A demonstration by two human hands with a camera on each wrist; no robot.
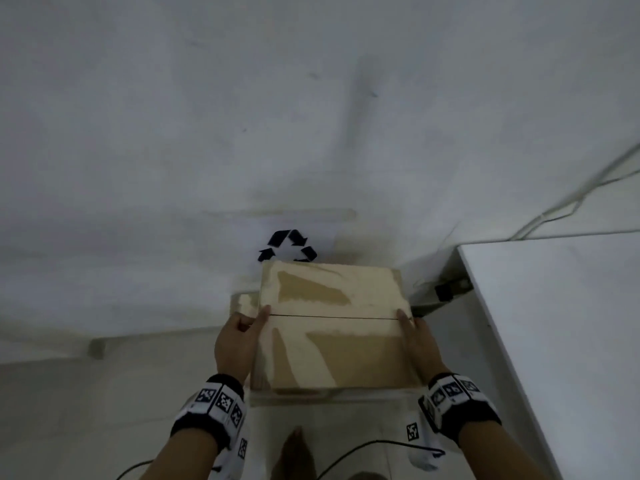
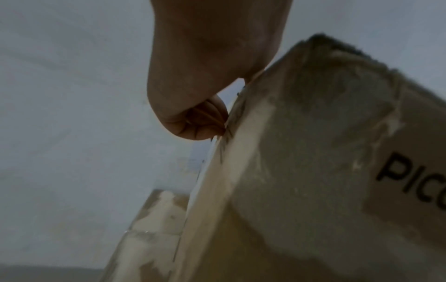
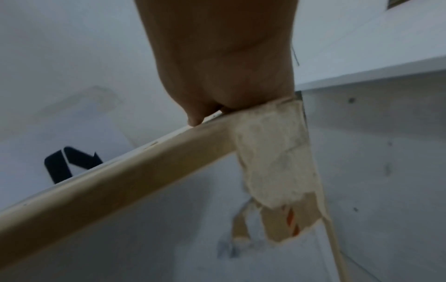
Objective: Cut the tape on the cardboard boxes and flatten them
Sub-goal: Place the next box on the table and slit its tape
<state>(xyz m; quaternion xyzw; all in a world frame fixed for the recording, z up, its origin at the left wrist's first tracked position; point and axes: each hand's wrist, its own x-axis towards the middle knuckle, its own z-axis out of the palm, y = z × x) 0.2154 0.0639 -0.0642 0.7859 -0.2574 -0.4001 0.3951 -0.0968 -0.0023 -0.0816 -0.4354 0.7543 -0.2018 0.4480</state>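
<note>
White wall (image 1: pixel 311 116) fills most of the head view, with a recycling sign (image 1: pixel 287 245) taped low on it and cables (image 1: pixel 571 199) running down at the right. Beside them stands a white bench (image 1: pixel 561 323), seen edge-on at the right. A cardboard box (image 1: pixel 332 327) is held in the air in front of the sign, top flaps shut with a thin seam across the middle and pale patches of torn paper on its face. The left hand (image 1: pixel 237 342) clamps its grip on the box's left edge, thumb on top. The right hand (image 1: pixel 420 344) grips the right edge likewise, thumb at the seam. In the right wrist view a ragged strip of tape (image 3: pixel 277 171) hangs from the box's edge below the hand. More cardboard (image 2: pixel 154 219) shows beneath the held box, at its left.
</note>
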